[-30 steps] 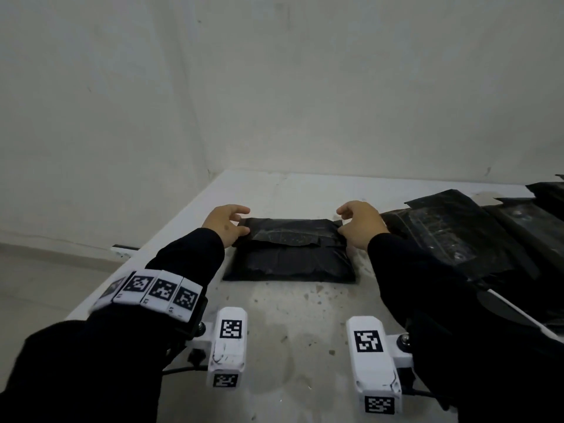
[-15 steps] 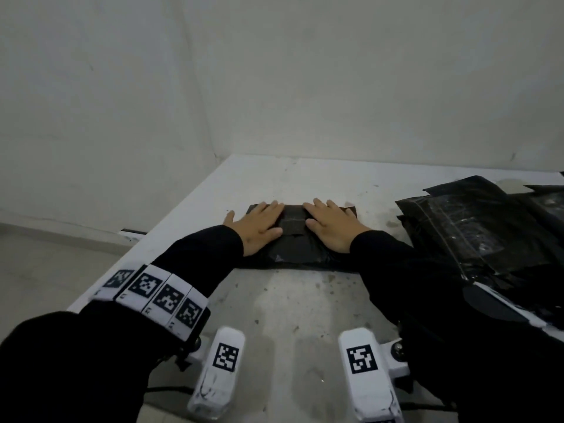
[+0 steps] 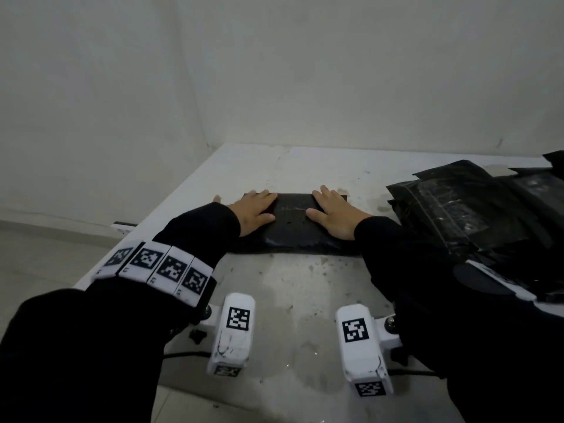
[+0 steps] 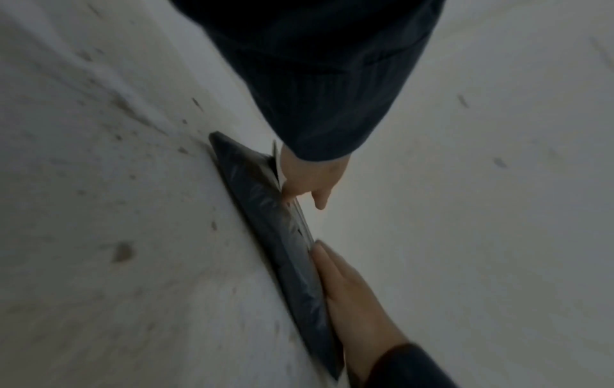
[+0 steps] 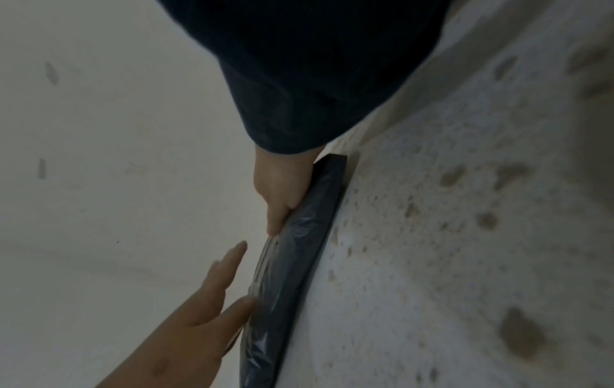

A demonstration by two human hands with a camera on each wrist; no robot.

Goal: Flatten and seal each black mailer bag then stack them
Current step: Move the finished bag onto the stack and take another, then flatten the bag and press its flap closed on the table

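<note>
both palms flat, fingers straight: left hand and right hand press mailer bag, gripping nothing. risk: uneven pressure leaves flap unsealed

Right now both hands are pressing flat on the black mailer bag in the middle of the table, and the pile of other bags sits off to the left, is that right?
Not quite. The left hand and right hand do press flat on the black mailer bag, but the pile of other bags sits to the right, as the head view shows.
</note>
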